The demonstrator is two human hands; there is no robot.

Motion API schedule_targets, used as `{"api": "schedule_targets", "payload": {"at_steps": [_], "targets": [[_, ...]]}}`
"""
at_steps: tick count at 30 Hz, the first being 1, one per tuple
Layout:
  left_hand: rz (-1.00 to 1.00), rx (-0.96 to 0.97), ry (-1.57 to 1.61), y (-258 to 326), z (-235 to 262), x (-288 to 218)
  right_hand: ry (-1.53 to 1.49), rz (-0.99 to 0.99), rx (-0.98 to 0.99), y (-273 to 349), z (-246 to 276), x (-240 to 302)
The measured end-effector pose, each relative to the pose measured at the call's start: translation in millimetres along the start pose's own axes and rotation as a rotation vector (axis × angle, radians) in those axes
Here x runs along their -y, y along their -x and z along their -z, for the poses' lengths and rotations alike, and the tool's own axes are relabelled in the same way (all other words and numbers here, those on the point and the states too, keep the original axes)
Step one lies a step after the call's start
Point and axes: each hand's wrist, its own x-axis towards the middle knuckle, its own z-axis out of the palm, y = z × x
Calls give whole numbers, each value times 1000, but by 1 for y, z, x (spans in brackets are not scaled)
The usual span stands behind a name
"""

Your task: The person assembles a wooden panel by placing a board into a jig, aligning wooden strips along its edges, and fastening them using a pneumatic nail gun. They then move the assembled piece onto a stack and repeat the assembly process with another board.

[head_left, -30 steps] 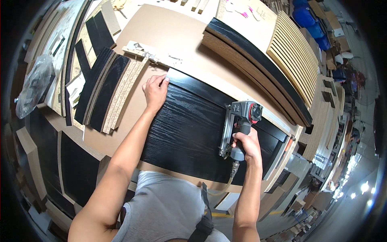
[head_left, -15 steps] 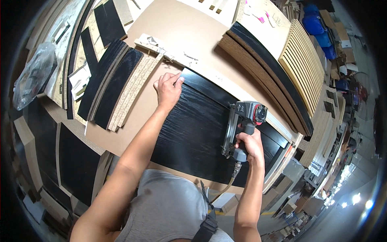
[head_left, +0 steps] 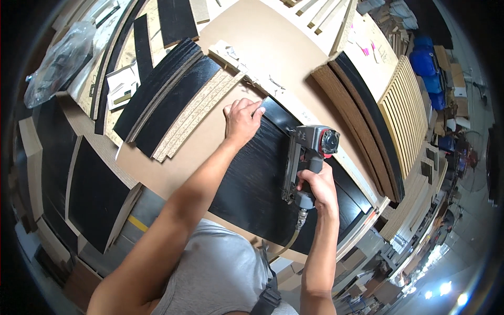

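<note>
A large black wood-grain panel [head_left: 247, 181] lies in front of me, with a narrow black strip [head_left: 276, 116] along its far edge. At the strip's left end, my left hand [head_left: 244, 123] is closed, thumb and finger pressed against the corner. My right hand [head_left: 320, 186] wraps around the handle of a grey and black air nail gun [head_left: 307, 149]. The gun stands over the panel, its head near the strip. An air hose [head_left: 290, 242] runs down from its handle. The gun's body hides whether its tip touches the wood.
Stacked black curved boards [head_left: 173, 94] lie left of my left hand. Brown and black curved pieces [head_left: 362, 126] stand beyond the panel, by a slatted wooden panel [head_left: 404, 115]. A pale wooden rail [head_left: 299, 110] borders the strip. More black boards [head_left: 100, 189] stand lower left.
My right hand has brought the nail gun leftward along the strip, closer to my left hand. My left hand stays at the strip's end. The whole view has shifted.
</note>
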Motion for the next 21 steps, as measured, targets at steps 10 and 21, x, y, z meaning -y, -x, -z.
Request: {"api": "schedule_targets", "payload": {"at_steps": [10, 21], "targets": [[-44, -60, 16, 0, 0, 2, 73, 18, 73, -24, -33, 26], [-63, -66, 14, 0, -1, 5, 124, 78, 66, -24, -38, 22]]}}
